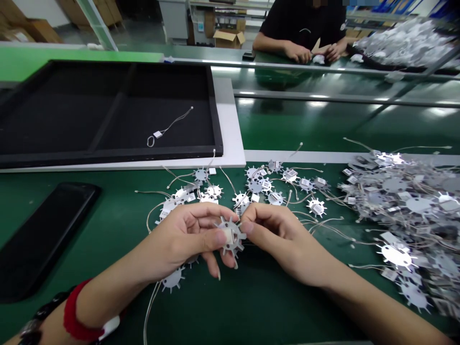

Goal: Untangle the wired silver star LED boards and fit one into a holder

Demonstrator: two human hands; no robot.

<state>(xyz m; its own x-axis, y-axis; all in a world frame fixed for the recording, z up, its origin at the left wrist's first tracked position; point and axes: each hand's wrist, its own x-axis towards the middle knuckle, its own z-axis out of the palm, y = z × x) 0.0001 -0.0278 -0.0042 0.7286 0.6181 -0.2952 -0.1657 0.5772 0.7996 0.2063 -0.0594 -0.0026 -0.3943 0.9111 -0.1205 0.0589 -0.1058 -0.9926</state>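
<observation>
My left hand is closed on a silvery sun-shaped metal plate with short spikes round its rim; the thumb presses a small whitish block against its face. At the plate's right edge, my right hand pinches with thumb and forefinger. Whether those fingertips grip a spike or a thin wire is too small to tell. Similar spiked plates with thin white wires lie around my hands, such as one plate below my left wrist and another plate beyond my right hand.
A large heap of spiked plates covers the right side. A black tray on a white board holds one small wired part. A dark phone-like slab lies at left. Across the bench, a person's hands work beside a white pile.
</observation>
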